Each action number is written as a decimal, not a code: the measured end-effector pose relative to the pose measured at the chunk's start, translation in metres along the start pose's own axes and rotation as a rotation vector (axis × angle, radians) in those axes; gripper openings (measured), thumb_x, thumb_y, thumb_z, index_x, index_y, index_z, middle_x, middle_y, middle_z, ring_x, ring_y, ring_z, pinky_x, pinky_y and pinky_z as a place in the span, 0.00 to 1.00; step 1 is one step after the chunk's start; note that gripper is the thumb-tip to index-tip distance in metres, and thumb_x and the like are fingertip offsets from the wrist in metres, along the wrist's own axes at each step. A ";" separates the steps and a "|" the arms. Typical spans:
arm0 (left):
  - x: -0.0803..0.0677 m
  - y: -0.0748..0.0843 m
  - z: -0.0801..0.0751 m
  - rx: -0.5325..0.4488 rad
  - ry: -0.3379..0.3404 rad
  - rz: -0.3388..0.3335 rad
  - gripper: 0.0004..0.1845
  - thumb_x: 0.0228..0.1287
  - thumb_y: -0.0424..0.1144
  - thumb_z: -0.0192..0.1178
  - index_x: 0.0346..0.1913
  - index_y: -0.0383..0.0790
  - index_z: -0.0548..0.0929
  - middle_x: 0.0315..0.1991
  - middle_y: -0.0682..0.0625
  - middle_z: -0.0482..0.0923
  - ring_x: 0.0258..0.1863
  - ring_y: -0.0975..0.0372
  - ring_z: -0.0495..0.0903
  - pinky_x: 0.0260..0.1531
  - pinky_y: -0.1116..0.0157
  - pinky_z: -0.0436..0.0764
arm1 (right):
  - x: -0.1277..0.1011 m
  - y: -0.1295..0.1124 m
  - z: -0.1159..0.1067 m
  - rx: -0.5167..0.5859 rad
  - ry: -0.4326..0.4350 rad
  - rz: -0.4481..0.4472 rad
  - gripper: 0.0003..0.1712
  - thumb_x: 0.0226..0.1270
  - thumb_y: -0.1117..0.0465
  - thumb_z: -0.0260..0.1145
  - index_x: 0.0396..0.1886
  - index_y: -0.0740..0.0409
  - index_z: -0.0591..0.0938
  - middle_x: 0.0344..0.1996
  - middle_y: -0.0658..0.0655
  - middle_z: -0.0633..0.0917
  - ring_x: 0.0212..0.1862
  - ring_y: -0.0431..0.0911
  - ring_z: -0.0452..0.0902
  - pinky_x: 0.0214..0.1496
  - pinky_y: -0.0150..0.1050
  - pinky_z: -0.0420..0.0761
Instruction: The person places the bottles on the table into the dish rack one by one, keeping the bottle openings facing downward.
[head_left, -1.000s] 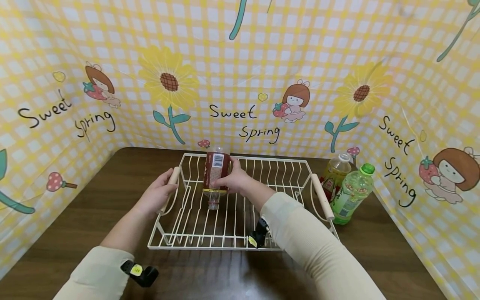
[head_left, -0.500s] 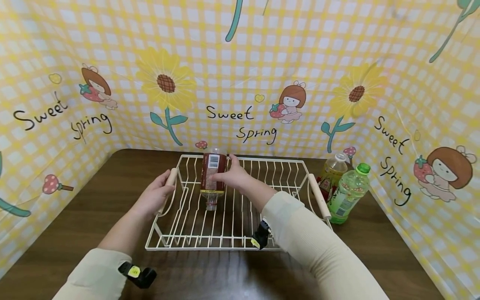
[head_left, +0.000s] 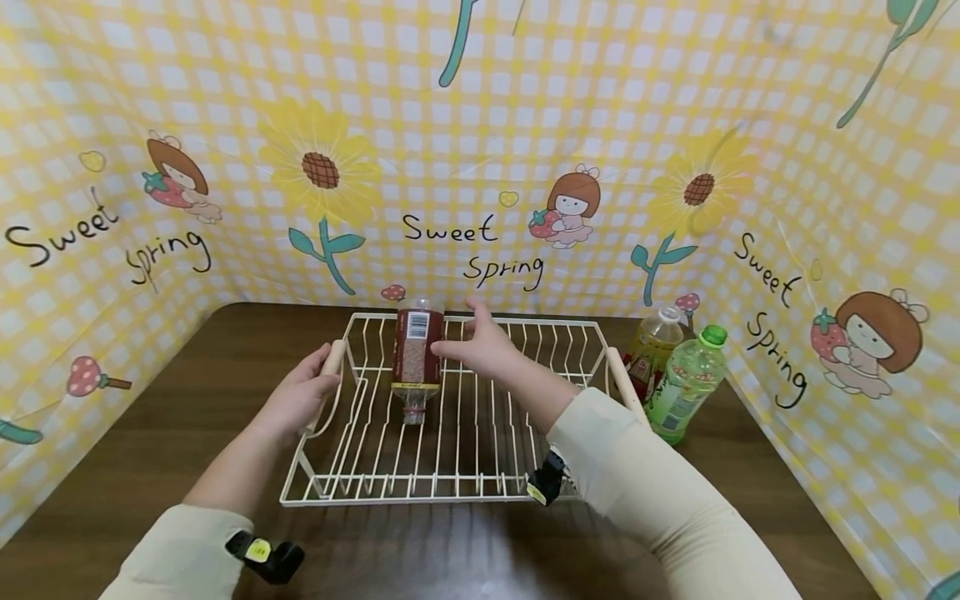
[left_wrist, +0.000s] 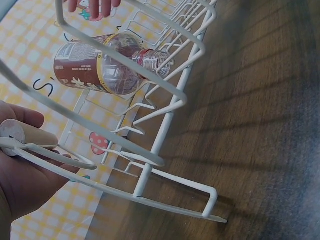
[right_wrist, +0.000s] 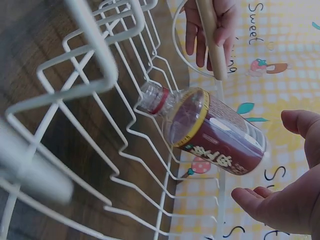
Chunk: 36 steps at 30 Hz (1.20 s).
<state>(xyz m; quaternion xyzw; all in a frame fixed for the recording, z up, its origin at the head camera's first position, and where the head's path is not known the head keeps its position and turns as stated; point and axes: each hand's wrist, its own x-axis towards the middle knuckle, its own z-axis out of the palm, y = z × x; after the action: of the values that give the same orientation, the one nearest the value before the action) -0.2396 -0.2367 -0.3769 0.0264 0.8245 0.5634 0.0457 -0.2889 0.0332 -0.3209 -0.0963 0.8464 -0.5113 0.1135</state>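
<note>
A clear plastic bottle (head_left: 417, 354) with a dark red label stands neck down in the white wire dish rack (head_left: 420, 502), toward its left side. Its open mouth shows in the left wrist view between the wires. My left hand (head_left: 296, 393) holds the rack's left wooden handle (head_left: 334, 358), thumb across it. Just right of the bottle is my right hand (head_left: 491, 350), thumb and fingers spread apart. In the right wrist view a gap separates that hand (right_wrist: 295, 185) from the bottle (right_wrist: 220, 135).
Beyond the rack's right handle (head_left: 627, 383) stand a green-capped bottle (head_left: 686, 387) and a bottle with a red and yellow label (head_left: 652, 354). A yellow checked cloth (head_left: 480, 125) rises behind and along both sides of the brown table (head_left: 375, 554).
My right hand has let go of the red-labelled bottle and drawn off to the right, its fingers spreading. The bottle stays in the rack. My left hand remains on the handle.
</note>
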 end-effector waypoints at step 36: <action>0.003 -0.003 0.001 -0.064 -0.025 0.000 0.37 0.75 0.31 0.41 0.76 0.28 0.32 0.78 0.36 0.26 0.76 0.42 0.37 0.74 0.45 0.44 | -0.099 0.037 -0.148 -0.005 0.276 -0.177 0.51 0.69 0.56 0.64 0.80 0.52 0.41 0.75 0.68 0.57 0.75 0.62 0.53 0.74 0.59 0.59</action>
<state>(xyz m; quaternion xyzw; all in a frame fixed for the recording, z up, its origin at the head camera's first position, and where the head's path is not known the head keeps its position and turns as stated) -0.2426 -0.2364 -0.3798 0.0321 0.8054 0.5891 0.0566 -0.2389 0.2028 -0.2772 -0.0996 0.8434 -0.5256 -0.0498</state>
